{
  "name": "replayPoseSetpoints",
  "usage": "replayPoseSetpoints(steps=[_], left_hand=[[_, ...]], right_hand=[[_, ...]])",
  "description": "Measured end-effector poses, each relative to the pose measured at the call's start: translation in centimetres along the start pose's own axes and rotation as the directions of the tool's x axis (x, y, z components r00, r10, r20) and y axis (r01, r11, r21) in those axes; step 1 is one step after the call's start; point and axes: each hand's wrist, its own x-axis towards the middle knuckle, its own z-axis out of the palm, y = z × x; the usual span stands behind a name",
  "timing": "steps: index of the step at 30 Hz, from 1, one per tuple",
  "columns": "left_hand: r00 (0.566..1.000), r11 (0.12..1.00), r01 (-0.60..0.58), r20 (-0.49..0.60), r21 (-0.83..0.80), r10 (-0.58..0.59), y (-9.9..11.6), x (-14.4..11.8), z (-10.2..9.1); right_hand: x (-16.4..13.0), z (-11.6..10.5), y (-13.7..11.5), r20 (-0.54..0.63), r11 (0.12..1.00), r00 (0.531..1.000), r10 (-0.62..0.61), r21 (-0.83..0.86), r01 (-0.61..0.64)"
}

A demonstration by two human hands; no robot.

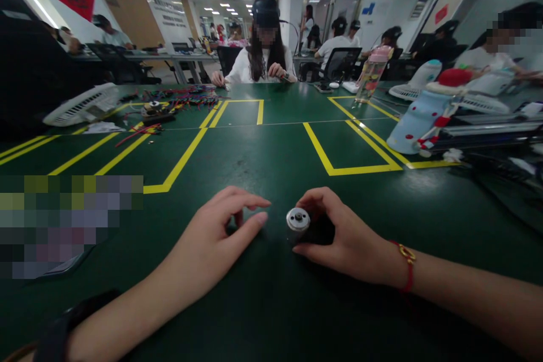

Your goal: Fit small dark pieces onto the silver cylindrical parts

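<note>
- Head view: a small motor (302, 225) lies on its side on the green table (271, 305), its silver end cap facing the camera, low and near the middle of the picture.
- The right hand (345, 240) wraps the motor's dark body from the right, thumb under the cap and fingers curled over the top; it is closed on the motor.
- A red cord bracelet (407, 264) sits on the right wrist, forearm running in from the lower right.
- The left hand (214, 240) rests just left of the motor, apart from it, fingers loosely spread and pointing right, fingertips on the table; it holds nothing that shows.
- A dark watch band (63, 325) circles the left wrist.
- Yellow tape lines (339, 169) mark boxes on the table beyond the hands.
</note>
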Motion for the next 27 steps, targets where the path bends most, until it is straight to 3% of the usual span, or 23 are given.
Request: replayPoseSetpoints(steps=[4,7,13,20,24,27], left_hand=[[0.986,0.987,-0.161,0.043,-0.018,0.162,3.0,1.8,1.6],[0.978,0.978,-0.207,0.023,0.01,0.206,3.7,2.5,1.5],[0.996,0.996,-0.086,-0.021,-0.009,0.086,2.7,2.1,0.4],[0.978,0.987,-0.142,0.166,0.078,0.127,0.2,2.0,3.3],[0.977,0.987,-0.14,0.174,0.072,0.126,0.1,1.9,3.7],[0.984,0.998,-0.07,0.162,-0.002,0.069,0.1,1.6,2.4]], right_hand=[[0.1,0.5,0.4,-0.003,0.996,0.999,0.036,0.087,-0.036],[0.2,0.5,0.1,-0.014,0.996,1.0,0.026,0.09,-0.025],[-0.1,0.1,-0.2,-0.058,0.999,0.998,-0.011,-0.043,0.008],[-0.1,0.0,-0.2,-0.134,0.987,0.991,-0.024,-0.16,0.002],[-0.5,-2.9,0.3,-0.235,0.959,0.972,0.004,-0.274,-0.071],[-1.7,-7.6,2.5,-0.402,0.89,0.907,0.124,-0.36,-0.281]])
